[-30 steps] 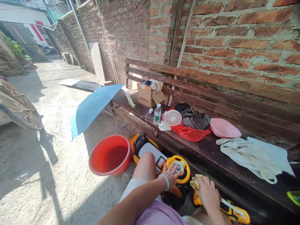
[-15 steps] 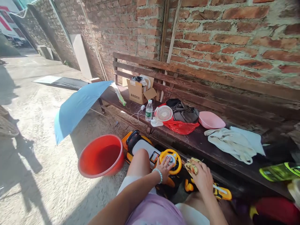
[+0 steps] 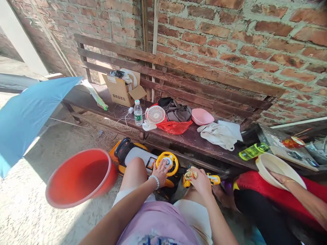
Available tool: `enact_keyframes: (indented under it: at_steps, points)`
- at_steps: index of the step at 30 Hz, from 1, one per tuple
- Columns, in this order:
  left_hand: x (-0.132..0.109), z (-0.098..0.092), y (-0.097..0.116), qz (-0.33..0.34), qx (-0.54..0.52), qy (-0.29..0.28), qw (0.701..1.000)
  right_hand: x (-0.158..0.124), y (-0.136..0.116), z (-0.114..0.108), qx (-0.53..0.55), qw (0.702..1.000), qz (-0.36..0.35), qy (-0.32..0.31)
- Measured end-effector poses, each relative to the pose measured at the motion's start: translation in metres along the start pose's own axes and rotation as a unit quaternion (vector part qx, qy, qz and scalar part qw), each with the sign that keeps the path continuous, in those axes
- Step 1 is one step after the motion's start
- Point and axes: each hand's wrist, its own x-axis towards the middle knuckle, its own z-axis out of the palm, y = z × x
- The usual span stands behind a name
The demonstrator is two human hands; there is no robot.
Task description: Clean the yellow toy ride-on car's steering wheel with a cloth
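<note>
Toy car [image 3: 143, 160], yellow and black, sits on the ground against the wearer's knees, just below the front edge of the tabletop [image 3: 194, 139]. The left hand [image 3: 161, 172] rests on the yellow steering wheel [image 3: 167, 163] with fingers spread flat over it, not clenched. The right hand [image 3: 201, 180] is closed around a crumpled patterned rag [image 3: 191, 175], pressed to the car's front end.

Risks, as I judge them: the wheel turns freely, so a hand leaning on it may slip and let the car roll or tip. Just left, the red basin [image 3: 80, 177] stands close to the knee; a nudge could upset it, though whether it holds water I cannot tell. On the right another person's hand [image 3: 281, 177] holds a pale bowl [image 3: 277, 168] nearby, within reach of a swinging elbow. Farther off on the tabletop, a small fan [image 3: 155, 115] and water bottle [image 3: 138, 113] sit beside a white cable [image 3: 125, 120]; splashes there would be unwelcome.
</note>
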Motion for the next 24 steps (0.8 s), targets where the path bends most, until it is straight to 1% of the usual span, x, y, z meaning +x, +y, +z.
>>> enact_keyframes:
  at_steps: [1,3,4,5,7,9,11,12,15,18,20,22,24]
  points:
    - [0.001,0.001,0.000,-0.001,0.004,0.002,1.000,0.005,-0.006,-0.002,0.016,0.999,-0.006,0.035]
    - [0.001,0.002,0.000,-0.003,0.009,0.004,1.000,0.017,-0.026,-0.002,0.060,0.993,-0.028,0.100]
    - [0.001,0.002,0.000,-0.001,0.011,0.005,1.000,0.024,-0.039,0.002,0.085,0.988,-0.039,0.119]
    - [0.000,0.002,0.000,0.000,0.012,0.006,1.000,0.031,-0.053,0.007,0.105,0.985,-0.048,0.126]
    - [-0.001,0.001,0.000,0.001,0.015,0.008,1.000,0.044,-0.079,0.023,0.103,0.988,-0.050,0.107]
    - [-0.002,-0.001,-0.001,0.002,0.022,0.007,1.000,0.052,-0.095,0.042,0.052,0.997,-0.038,0.048]
    - [-0.004,-0.004,-0.002,0.005,0.025,0.001,1.000,0.053,-0.099,0.060,0.003,1.000,-0.022,-0.006]
    - [-0.005,-0.005,-0.002,0.011,0.023,-0.001,1.000,0.050,-0.097,0.067,-0.011,1.000,-0.016,-0.022]
    - [-0.007,-0.007,-0.003,0.024,0.009,0.006,1.000,0.033,-0.085,0.082,-0.010,0.999,0.001,-0.041]
    - [-0.006,-0.006,-0.004,0.017,-0.002,0.008,1.000,0.005,-0.083,0.092,0.011,0.997,0.028,-0.065]
    - [-0.004,-0.005,-0.006,0.018,-0.007,-0.005,1.000,-0.012,-0.089,0.096,0.017,0.996,0.024,-0.078]
    - [-0.003,-0.006,-0.008,0.025,-0.009,-0.017,0.999,-0.020,-0.093,0.098,0.027,0.996,0.010,-0.082]
    - [-0.003,-0.007,-0.010,0.030,-0.015,-0.026,0.999,-0.019,-0.093,0.095,0.054,0.994,-0.003,-0.097]
